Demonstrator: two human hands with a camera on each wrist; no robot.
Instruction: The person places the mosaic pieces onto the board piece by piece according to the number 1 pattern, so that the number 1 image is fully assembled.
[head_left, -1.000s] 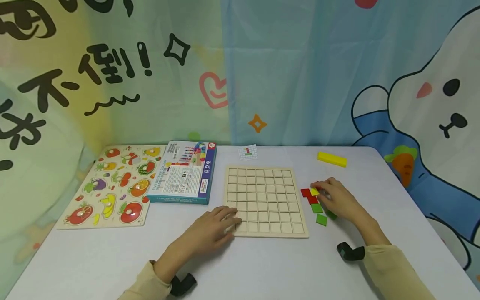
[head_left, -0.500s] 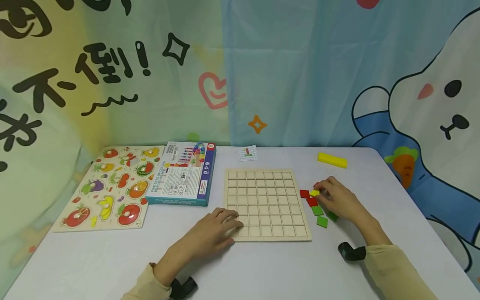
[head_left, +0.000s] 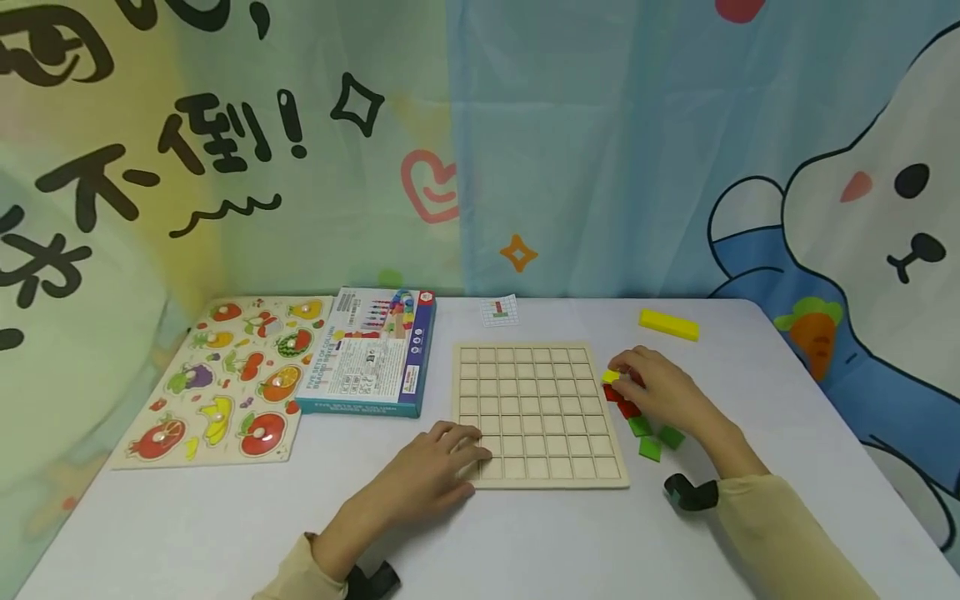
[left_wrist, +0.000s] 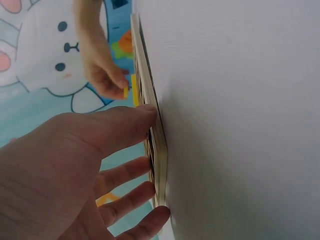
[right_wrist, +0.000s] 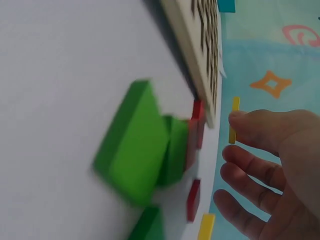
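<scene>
My right hand [head_left: 660,392] pinches a thin yellow square tile [right_wrist: 234,120] between thumb and fingers, raised off the table just beyond the board's right edge. Below and around that hand lie loose red tiles [head_left: 628,409] and green tiles [head_left: 650,449]. The wooden grid board [head_left: 547,483] lies flat in the middle of the table, its square cells bare. At its near left corner rests my left hand [head_left: 431,467], fingers loosely spread over the edge. In the left wrist view, the left thumb [left_wrist: 145,117] touches the board's rim.
A yellow bar [head_left: 669,325] lies at the back right. Behind the board is a small card [head_left: 499,311] with a printed coloured grid pattern. A blue-edged box [head_left: 360,367] and a fruit puzzle board [head_left: 168,400] take up the left side. A printed curtain [head_left: 562,167] hangs behind.
My right hand has lifted the yellow tile from among the red ones and moved slightly left toward the board. The left hand stays at the board's corner.
</scene>
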